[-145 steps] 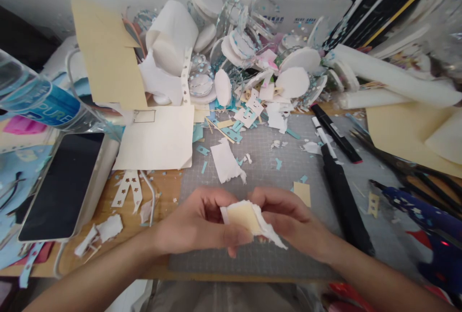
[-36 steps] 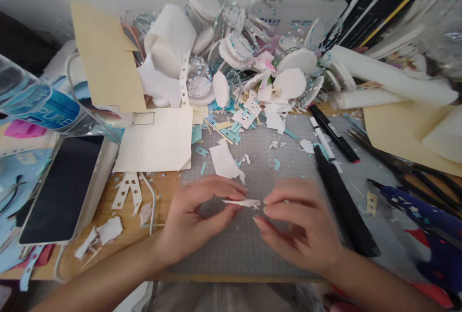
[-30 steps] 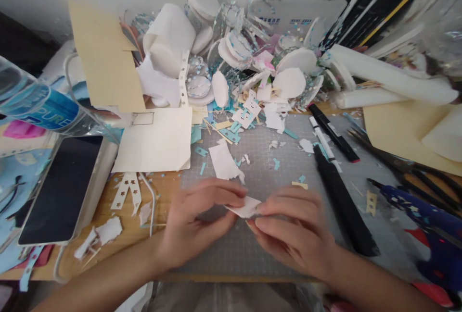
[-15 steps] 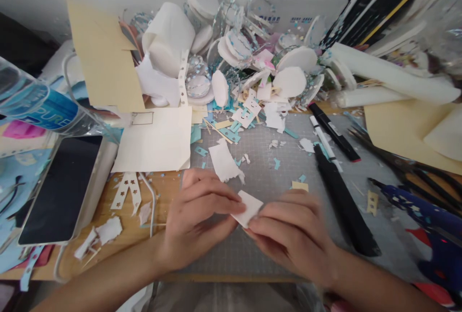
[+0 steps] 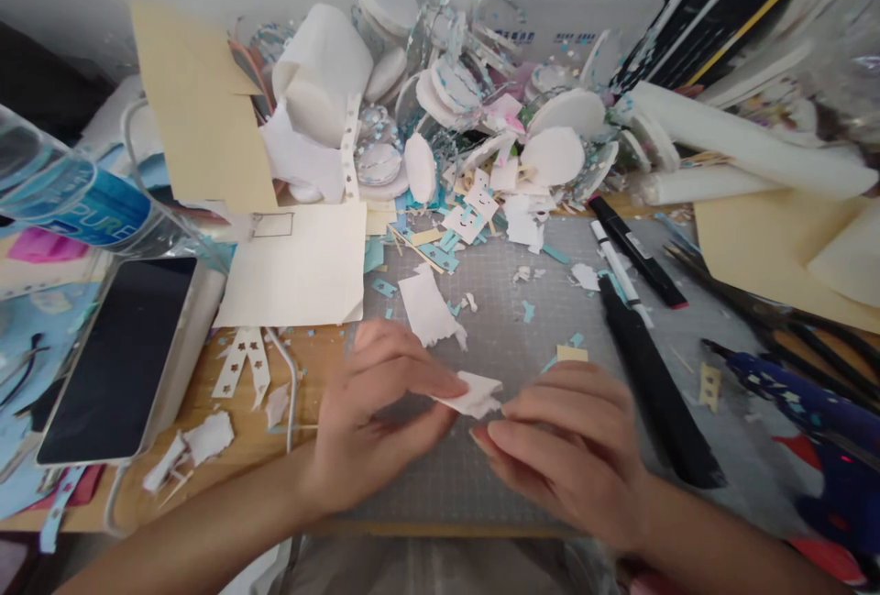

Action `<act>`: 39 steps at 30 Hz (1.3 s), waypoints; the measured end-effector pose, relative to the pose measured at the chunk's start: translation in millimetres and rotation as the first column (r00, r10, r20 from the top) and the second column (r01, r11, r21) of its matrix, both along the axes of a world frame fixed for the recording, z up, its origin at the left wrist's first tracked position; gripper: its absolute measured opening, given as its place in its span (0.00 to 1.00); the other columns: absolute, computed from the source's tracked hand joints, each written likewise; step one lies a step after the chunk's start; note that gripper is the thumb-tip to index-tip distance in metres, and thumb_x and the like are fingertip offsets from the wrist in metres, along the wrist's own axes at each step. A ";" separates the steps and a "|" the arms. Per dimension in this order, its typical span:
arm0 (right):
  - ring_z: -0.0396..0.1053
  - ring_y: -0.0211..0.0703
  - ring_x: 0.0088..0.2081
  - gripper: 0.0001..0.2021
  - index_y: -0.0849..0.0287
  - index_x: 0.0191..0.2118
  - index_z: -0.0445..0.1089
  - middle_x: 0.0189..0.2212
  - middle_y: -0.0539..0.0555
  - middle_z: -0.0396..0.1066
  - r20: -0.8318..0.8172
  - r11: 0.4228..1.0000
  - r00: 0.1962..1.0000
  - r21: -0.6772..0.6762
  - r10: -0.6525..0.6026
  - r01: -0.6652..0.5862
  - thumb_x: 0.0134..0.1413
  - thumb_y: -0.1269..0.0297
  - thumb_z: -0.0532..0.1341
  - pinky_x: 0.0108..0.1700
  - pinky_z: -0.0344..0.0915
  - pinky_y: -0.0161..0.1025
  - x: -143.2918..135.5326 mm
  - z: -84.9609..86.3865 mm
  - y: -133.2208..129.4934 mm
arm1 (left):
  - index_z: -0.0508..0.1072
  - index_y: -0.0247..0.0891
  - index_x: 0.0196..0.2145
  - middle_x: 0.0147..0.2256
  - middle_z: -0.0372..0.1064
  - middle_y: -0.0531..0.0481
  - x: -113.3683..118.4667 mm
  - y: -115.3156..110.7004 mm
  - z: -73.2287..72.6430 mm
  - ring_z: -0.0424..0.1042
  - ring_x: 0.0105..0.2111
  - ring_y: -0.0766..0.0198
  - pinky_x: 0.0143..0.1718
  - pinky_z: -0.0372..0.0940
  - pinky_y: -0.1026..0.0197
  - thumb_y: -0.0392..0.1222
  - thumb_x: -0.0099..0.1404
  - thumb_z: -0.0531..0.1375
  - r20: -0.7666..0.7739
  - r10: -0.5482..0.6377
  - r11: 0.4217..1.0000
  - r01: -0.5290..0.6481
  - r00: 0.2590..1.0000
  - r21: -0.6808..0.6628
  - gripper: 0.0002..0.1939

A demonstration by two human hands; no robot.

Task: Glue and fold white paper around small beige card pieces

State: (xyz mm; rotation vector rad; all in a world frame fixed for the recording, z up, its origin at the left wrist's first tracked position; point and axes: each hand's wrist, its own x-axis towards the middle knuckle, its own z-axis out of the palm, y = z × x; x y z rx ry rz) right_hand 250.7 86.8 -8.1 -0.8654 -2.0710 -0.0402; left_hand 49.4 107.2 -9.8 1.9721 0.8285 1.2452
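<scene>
Over the grey cutting mat (image 5: 495, 338), a white paper scrap (image 5: 474, 393) is pinched between left hand (image 5: 375, 421) and right hand (image 5: 570, 457) fingers. Black marker (image 5: 653, 384) lies at 3 o'clock, phone (image 5: 120, 352) at 9 o'clock.

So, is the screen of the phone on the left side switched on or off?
It looks off: the screen of the flat phone is uniformly black, with no picture or light on it, beside the clear plastic water bottle.
</scene>
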 end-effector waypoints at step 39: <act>0.67 0.37 0.32 0.08 0.61 0.37 0.68 0.29 0.51 0.71 -0.089 0.991 0.996 -0.133 0.003 -0.015 0.68 0.69 0.54 0.38 0.65 0.37 -5.0 1.6 4.4 | 0.75 0.41 0.39 0.29 0.74 0.53 -1.3 -0.6 -0.8 0.72 0.31 0.63 0.35 0.63 0.55 0.33 0.64 0.64 -0.131 0.081 0.996 -0.077 0.988 0.039 0.07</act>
